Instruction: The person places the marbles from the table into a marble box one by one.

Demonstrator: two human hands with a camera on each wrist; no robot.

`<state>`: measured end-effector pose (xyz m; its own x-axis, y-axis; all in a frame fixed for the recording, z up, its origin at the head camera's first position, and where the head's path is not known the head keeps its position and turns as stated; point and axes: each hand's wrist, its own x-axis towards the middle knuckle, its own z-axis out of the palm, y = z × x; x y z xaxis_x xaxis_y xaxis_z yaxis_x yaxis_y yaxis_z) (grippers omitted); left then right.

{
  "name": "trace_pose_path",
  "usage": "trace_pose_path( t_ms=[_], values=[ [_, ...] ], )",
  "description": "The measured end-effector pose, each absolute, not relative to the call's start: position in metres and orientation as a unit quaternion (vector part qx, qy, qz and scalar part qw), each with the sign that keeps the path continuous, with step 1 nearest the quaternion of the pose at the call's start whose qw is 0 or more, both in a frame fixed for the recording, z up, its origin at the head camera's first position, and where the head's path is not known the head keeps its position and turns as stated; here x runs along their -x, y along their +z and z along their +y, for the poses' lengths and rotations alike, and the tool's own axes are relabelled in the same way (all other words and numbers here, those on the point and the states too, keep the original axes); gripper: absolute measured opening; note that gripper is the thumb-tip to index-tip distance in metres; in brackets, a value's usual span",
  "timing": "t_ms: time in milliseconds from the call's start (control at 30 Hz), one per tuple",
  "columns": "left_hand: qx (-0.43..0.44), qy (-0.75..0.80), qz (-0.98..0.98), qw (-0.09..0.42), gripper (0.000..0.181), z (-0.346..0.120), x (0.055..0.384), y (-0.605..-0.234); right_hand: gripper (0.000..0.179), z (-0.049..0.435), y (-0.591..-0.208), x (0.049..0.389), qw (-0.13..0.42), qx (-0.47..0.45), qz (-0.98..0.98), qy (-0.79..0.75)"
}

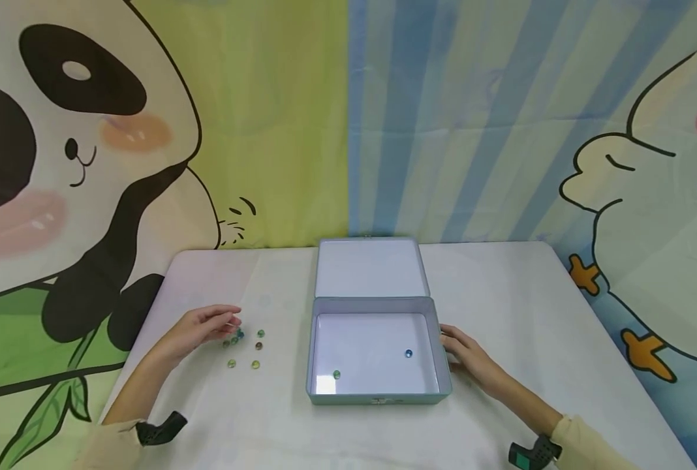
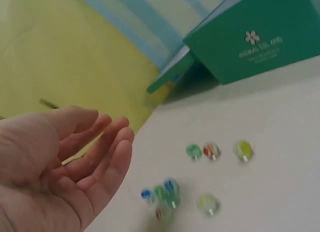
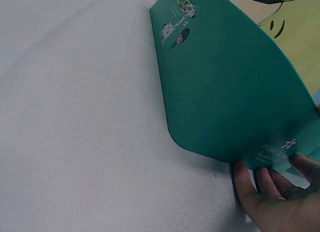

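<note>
My left hand (image 1: 209, 322) hovers at the left over a loose group of glass marbles (image 1: 256, 364), fingers loosely bent. In the left wrist view its palm (image 2: 60, 177) shows nothing held. Green, blue, yellowish and reddish marbles lie on the table beyond the fingers. A green metal box (image 1: 379, 399) stands open in the middle, pale inside. Inside it are a blue marble (image 1: 408, 353) and a green marble (image 1: 337, 374), apart from each other. My right hand (image 1: 472, 358) rests its fingertips against the box's right side, as the right wrist view also shows.
The box's lid (image 1: 372, 267) leans back behind it toward the curtain. A white cloth covers the table (image 1: 501, 287). A panda-printed curtain (image 1: 278, 117) hangs at the back and left, and another printed curtain (image 1: 654, 261) runs along the right edge.
</note>
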<state>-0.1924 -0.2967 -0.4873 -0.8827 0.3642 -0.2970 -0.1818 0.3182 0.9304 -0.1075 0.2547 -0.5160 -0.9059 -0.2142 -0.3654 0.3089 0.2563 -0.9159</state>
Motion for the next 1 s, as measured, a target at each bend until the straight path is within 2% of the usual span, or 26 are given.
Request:
trace_pose_path(
  t_ms=[200,433,567,767,900,1000],
  values=[
    [-0.038,0.644,0.725,0.241,0.052,-0.326,0.171,-0.505,0.06,0.256,-0.514,0.11,0.212,-0.027,0.766,-0.607],
    [-0.02,0.626,0.743,0.234,0.055,-0.329,0.166,-0.516,0.061,0.258,-0.516,0.11,0.214,-0.028,0.768,-0.604],
    [-0.014,0.538,0.825,0.174,0.049,-0.323,0.162,-0.522,0.061,0.261,-0.517,0.107,0.215,-0.038,0.772,-0.596],
    [-0.035,0.371,0.925,0.073,0.028,-0.314,0.154,-0.526,0.061,0.258,-0.518,0.107,0.22,-0.039,0.769,-0.598],
    [-0.078,0.318,0.944,0.025,0.023,-0.308,0.154,-0.528,0.062,0.256,-0.517,0.108,0.219,-0.035,0.769,-0.599],
    [-0.099,0.29,0.952,0.01,0.021,-0.305,0.154,-0.528,0.062,0.255,-0.515,0.108,0.219,-0.032,0.769,-0.599]
  ],
)
